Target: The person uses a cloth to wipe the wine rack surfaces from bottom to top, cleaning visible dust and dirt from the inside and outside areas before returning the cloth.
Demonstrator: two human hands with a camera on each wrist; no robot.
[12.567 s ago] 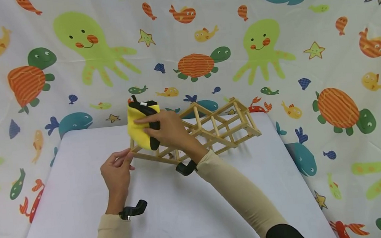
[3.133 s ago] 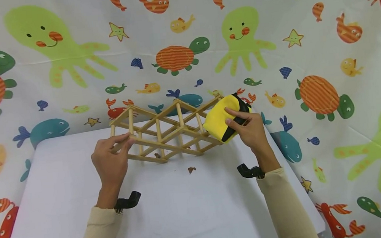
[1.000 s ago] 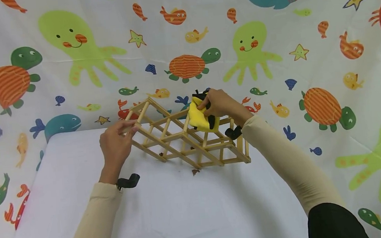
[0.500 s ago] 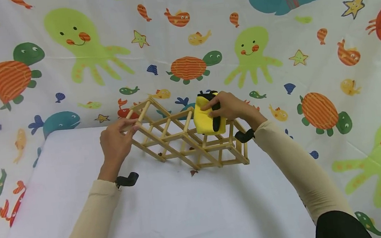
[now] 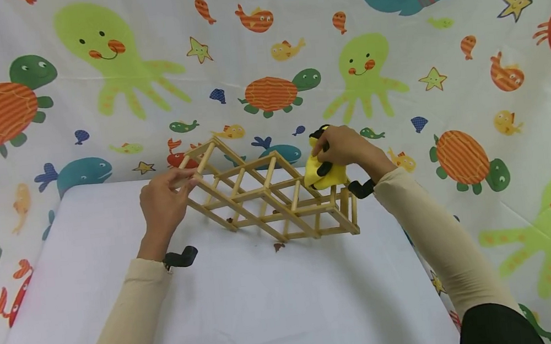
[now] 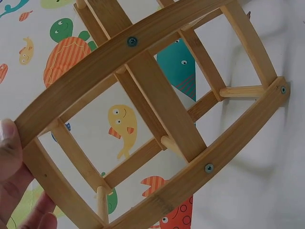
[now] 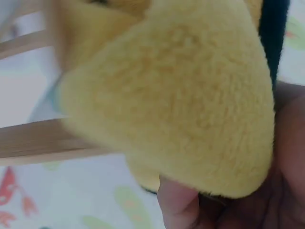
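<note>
A folding wooden lattice rack (image 5: 266,193) stands on the white table, its left end raised and its bars in open diamonds. My left hand (image 5: 165,206) grips the upper left corner of the rack; in the left wrist view, fingertips (image 6: 9,148) show at the frame's edge, with screw heads along the bars. In my right hand (image 5: 345,146) is a yellow cloth with black edging (image 5: 324,171), bunched and pinched against the top bars near the right end. The right wrist view is mostly filled by the plush yellow cloth (image 7: 176,95), which hides much of that hand.
Small brown flakes (image 5: 279,246) lie on the white table (image 5: 269,316) in front of and under the rack. Behind it hangs a curtain (image 5: 141,19) printed with sea animals.
Earlier the cloth was at the rack's left end, then at its right end, then mid-rack. Over the last second it has slid right along the top bars; the left hand keeps its grip.
</note>
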